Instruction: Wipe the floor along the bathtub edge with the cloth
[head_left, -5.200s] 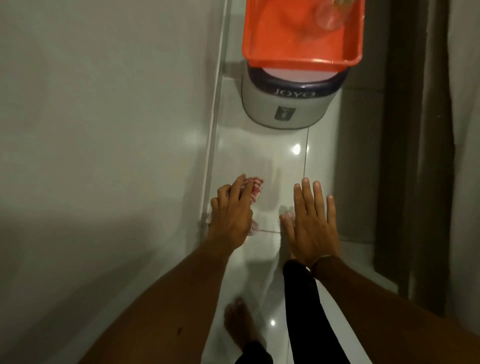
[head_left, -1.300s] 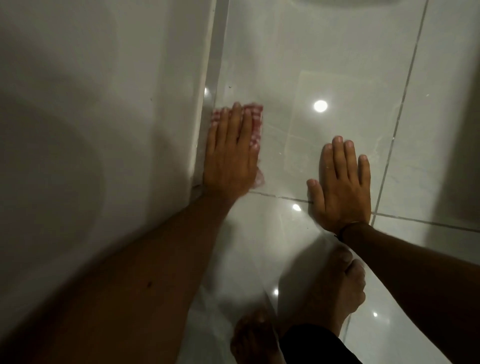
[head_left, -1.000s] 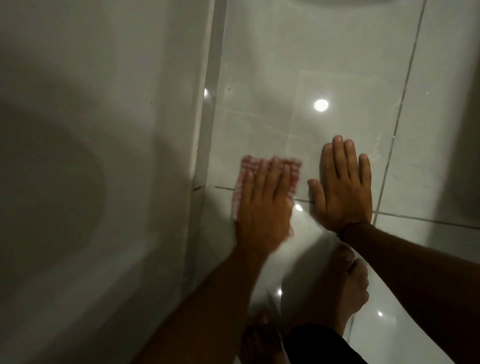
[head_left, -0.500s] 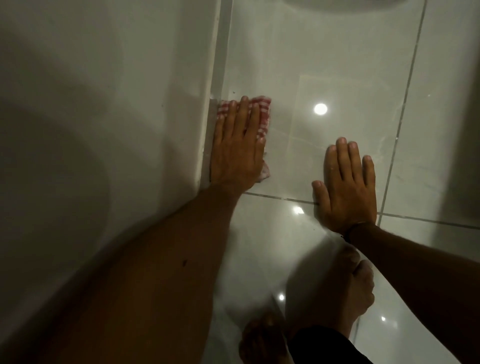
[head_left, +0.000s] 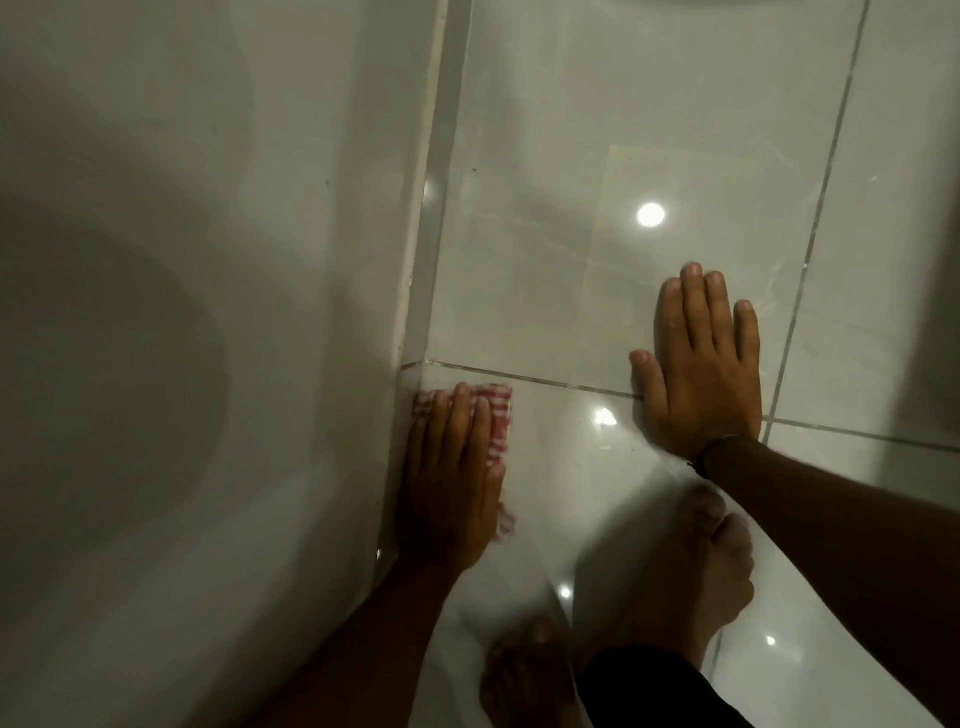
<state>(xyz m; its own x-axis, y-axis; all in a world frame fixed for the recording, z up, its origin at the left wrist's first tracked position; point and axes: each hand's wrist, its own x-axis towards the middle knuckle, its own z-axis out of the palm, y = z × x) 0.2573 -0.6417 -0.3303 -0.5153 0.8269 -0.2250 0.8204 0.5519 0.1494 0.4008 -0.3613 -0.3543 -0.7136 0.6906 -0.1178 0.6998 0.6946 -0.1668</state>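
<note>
We observed the left hand (head_left: 449, 488) laid flat, palm down, on the red-and-white checked cloth (head_left: 496, 423), pressing it onto the floor (head_left: 571, 156). The fingers (head_left: 460, 415) of this hand were extended and held together; they were not curled around the cloth but spread over it. The cloth lay on the glossy tile directly against the base of the bathtub (head_left: 208, 312), just below a grout line (head_left: 545, 382) that ran across the floor. Part of the cloth showed beyond the fingertips and along the thumb side of the hand; the rest was covered by the palm.

We noted the right hand (head_left: 701, 374) well apart from the cloth, also flat on the floor with palm down. Its fingers were straight and nearly closed together, thumb set out to the side, and it held nothing. A dark band (head_left: 711, 449) circled the right wrist.

The white bathtub wall filled the left part of the view, and a narrow pale strip (head_left: 436, 208) ran along its foot where it met the tile. Two bare feet (head_left: 691, 571) stood on the floor near the bottom of the view, below the right hand. Several bright light reflections (head_left: 650, 214) showed on the tile surface
</note>
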